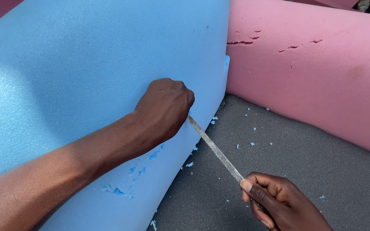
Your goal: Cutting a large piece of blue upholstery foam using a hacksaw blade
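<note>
A large blue foam slab [78,64] fills the left and middle of the head view. My left hand [165,105] is closed in a fist at the slab's right edge, gripping one end of a thin metal blade [215,149]. The blade runs diagonally down to the right, where my right hand [279,203] pinches its other end near the bottom edge. Torn blue flakes mark the slab's face below my left forearm.
A pink foam block [313,68] with small tears stands at the right, next to the blue slab. Grey foam [296,162] lies underneath, scattered with small blue crumbs.
</note>
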